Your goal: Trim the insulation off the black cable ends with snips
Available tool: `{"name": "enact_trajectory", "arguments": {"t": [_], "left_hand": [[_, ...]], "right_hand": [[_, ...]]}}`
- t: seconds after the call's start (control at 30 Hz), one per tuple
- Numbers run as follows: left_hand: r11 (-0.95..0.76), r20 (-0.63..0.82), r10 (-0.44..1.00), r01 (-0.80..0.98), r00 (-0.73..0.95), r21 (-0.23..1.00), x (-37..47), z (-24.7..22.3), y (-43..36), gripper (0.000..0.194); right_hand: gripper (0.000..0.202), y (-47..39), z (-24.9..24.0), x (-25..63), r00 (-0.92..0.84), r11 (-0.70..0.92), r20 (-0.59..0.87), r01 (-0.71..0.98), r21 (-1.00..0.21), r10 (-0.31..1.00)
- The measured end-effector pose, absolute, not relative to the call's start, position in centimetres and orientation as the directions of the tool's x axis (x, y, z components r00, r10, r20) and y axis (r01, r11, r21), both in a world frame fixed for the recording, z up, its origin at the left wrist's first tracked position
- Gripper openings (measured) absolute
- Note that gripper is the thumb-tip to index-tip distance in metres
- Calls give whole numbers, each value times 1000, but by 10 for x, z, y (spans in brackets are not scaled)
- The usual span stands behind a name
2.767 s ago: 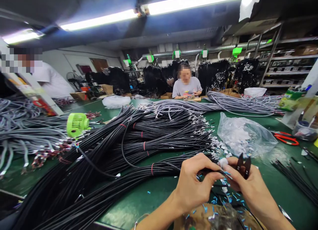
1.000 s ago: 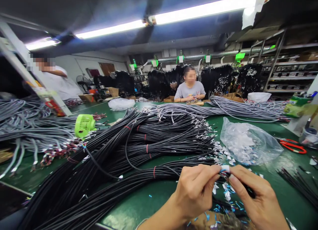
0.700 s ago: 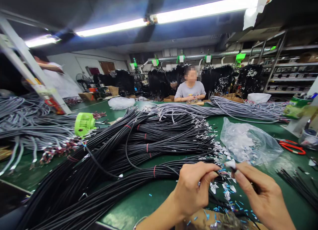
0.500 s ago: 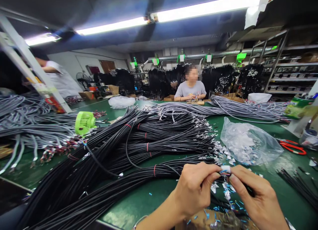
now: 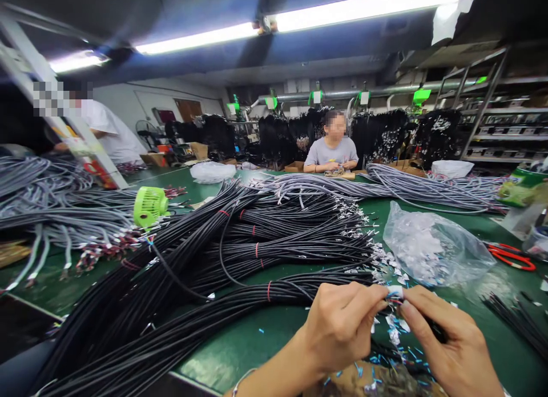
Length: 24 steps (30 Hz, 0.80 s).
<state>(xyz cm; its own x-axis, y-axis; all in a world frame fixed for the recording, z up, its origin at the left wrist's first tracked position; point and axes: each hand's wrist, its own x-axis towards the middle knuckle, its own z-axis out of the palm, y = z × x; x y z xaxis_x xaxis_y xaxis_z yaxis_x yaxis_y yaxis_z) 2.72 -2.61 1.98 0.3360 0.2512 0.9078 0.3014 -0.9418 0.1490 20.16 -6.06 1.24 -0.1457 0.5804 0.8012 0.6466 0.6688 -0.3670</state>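
Thumb and forefinger of my left hand (image 5: 342, 323) pinch the thin coloured wires at a cable end (image 5: 394, 294), which carries a white wrap. From the right, my right hand (image 5: 449, 334) grips the same end, its fingertips nearly meeting the left ones. Most of the cable is hidden behind the right hand. Left of my hands lie long black cable bundles (image 5: 274, 291) tied with red bands. White scraps and blue wire bits are scattered beneath and beyond the fingers.
A clear plastic bag (image 5: 432, 248) of scraps and red-handled scissors (image 5: 511, 255) lie right. Grey cables (image 5: 411, 185) run across the back. A green fan (image 5: 149, 207) stands left. One person (image 5: 331, 151) sits opposite; another (image 5: 113, 131) is at far left.
The whole view has shifted slightly, so most things appear a little farther right. Both hands keep their pinch on the cable end. The person at far left has changed posture.
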Motion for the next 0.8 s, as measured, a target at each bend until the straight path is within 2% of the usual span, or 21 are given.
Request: {"name": "enact_trajectory", "arguments": {"t": [0.3, 0.47, 0.53, 0.8], "left_hand": [[-922, 910, 211, 382, 358, 63, 29, 17, -27, 19], [-882, 946, 216, 463, 243, 83, 30, 13, -26, 10], [-886, 953, 207, 455, 219, 88, 30, 11, -25, 7], [-911, 959, 171, 407, 224, 67, 30, 7, -24, 13]], "right_hand": [[20, -60, 9, 204, -149, 643, 780, 668, -374, 608], [19, -60, 8, 206, -117, 621, 783, 684, -382, 611], [19, -61, 9, 205, -122, 618, 775, 686, -385, 619], [18, -64, 10, 202, -115, 600, 750, 684, -416, 651]]}}
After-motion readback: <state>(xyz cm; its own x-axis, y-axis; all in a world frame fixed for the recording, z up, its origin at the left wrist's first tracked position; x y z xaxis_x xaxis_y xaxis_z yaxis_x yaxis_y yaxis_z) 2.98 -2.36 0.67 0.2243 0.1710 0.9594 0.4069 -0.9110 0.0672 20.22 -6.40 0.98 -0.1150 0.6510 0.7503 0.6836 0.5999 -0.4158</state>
